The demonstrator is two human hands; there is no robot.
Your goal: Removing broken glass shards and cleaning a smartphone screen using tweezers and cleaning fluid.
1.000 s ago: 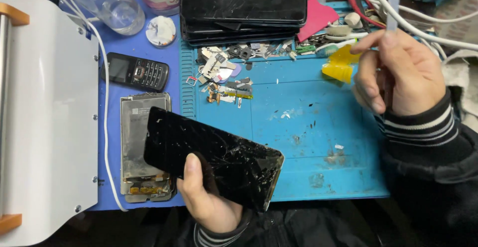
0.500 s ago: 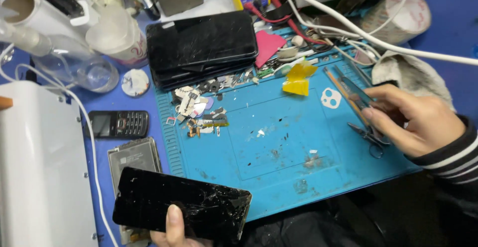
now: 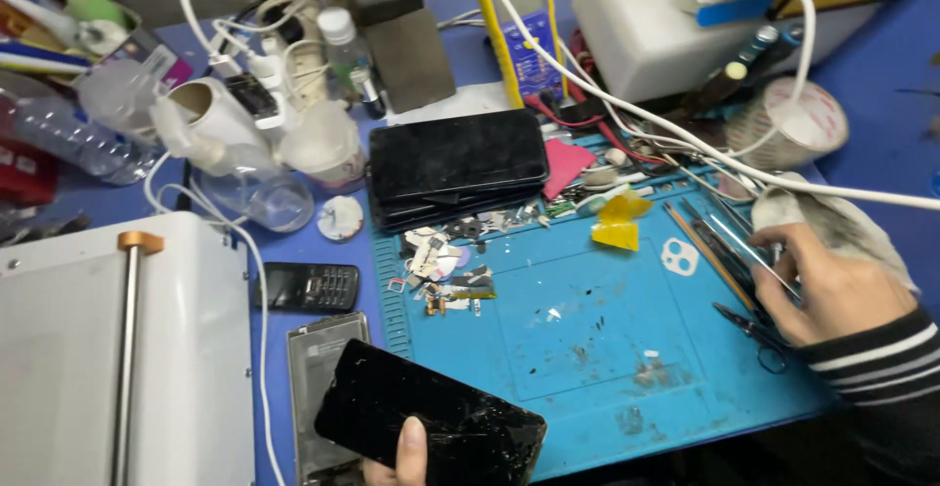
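Thumb pressure from the left hand (image 3: pixel 403 459) is applied to the face of a cracked phone (image 3: pixel 431 416), which is gripped at the bottom edge of the view and tilted over the near left corner of the blue mat (image 3: pixel 607 349). Most of that hand is cut off by the frame, so only the thumb and part of the palm are seen. A phone frame (image 3: pixel 315 369) is partly covered by the cracked phone, and a small keypad phone (image 3: pixel 308 286) is placed just beyond it, beside a white machine (image 3: pixel 108 349).

On the mat's right edge, the right hand (image 3: pixel 832 290) is curled over a row of tools (image 3: pixel 729 246); its fingertips are laid on thin metal tweezers, but whether one is actually pinched cannot be told. A grey cloth (image 3: pixel 842 222) is bunched just behind the hand.

Farther out, a white camera-hole sticker (image 3: pixel 679 257) and a yellow scrap (image 3: pixel 619 224) are seen on the mat, small parts (image 3: pixel 446 271) are scattered near its far left corner, and a stack of black phones (image 3: pixel 455 165) is set at its far edge. A white cable (image 3: pixel 627 104) is stretched across the bench above.
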